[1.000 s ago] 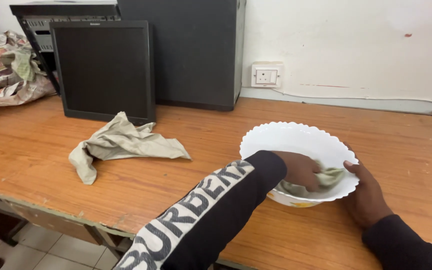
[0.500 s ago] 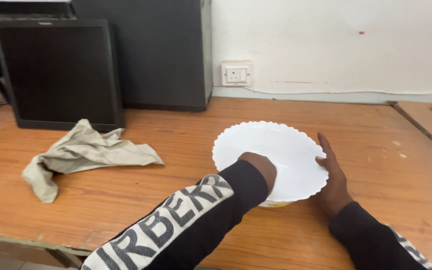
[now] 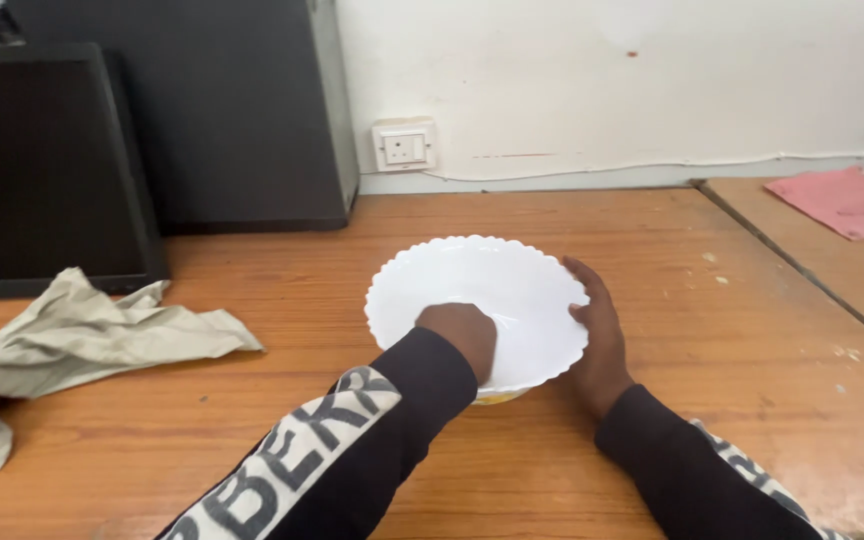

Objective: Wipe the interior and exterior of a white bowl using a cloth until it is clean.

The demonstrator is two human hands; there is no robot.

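My left hand (image 3: 464,335) presses curled inside the white scalloped bowl (image 3: 512,280); I cannot tell what it grips. My right hand (image 3: 600,335), fingers spread, steadies the rim at three o'clock. The bowl's visible inside looks clean.

Left hand (image 3: 464,335) fingers hidden inside bowl (image 3: 512,280) — monitor (image 3: 37,170) cut off left.
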